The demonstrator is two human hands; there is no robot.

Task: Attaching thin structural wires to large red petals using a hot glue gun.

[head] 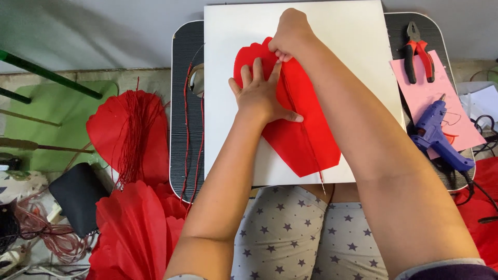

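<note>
Both hands (259,96) (291,33) flat, perhaps pressing, on red petal (306,135)

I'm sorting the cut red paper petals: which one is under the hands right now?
The red petal lying flat on the white board, with a thin wire along its middle. The left hand presses it and the right hand pinches its top; the other petals lie beside the tray.

The right hand (291,35) covers the red paper petal's (306,135) top edge (fingertips tucked under, perhaps pinching it); the white board (358,62) runs past the frame's top.
</note>
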